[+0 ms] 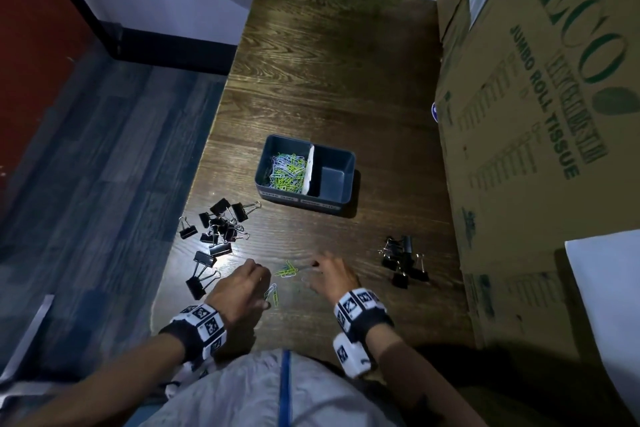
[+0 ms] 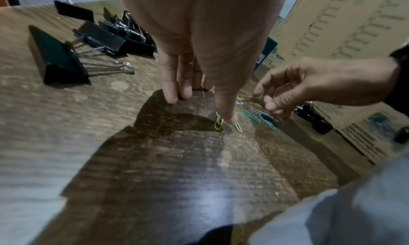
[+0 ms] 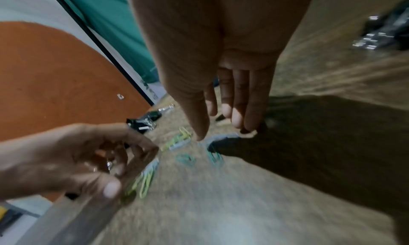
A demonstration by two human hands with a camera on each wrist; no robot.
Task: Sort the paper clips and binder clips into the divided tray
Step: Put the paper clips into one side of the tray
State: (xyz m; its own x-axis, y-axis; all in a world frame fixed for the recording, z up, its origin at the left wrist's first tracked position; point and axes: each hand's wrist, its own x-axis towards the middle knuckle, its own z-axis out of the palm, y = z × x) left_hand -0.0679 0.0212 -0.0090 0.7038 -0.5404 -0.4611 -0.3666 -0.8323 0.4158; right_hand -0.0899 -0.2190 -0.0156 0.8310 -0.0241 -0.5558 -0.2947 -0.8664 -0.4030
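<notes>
A dark divided tray (image 1: 298, 199) stands mid-table; its left compartment holds coloured paper clips (image 1: 285, 168), and its right compartment (image 1: 334, 180) is empty. Loose paper clips (image 1: 286, 270) lie between my hands. My left hand (image 1: 258, 282) points down, its thumb tip pressing yellow paper clips (image 2: 219, 124) and its fingertips (image 2: 172, 98) on the wood. My right hand (image 1: 320, 270) hovers over green and blue clips (image 2: 258, 116) with relaxed fingers and holds nothing. Black binder clips (image 1: 218, 229) are heaped to the left, with a smaller heap (image 1: 403, 262) to the right.
A large cardboard box (image 1: 536, 114) walls off the table's right side. The table's left edge (image 1: 194, 184) drops to the floor just beyond the left binder clips. Bare dark wood (image 1: 329, 62) stretches behind the tray.
</notes>
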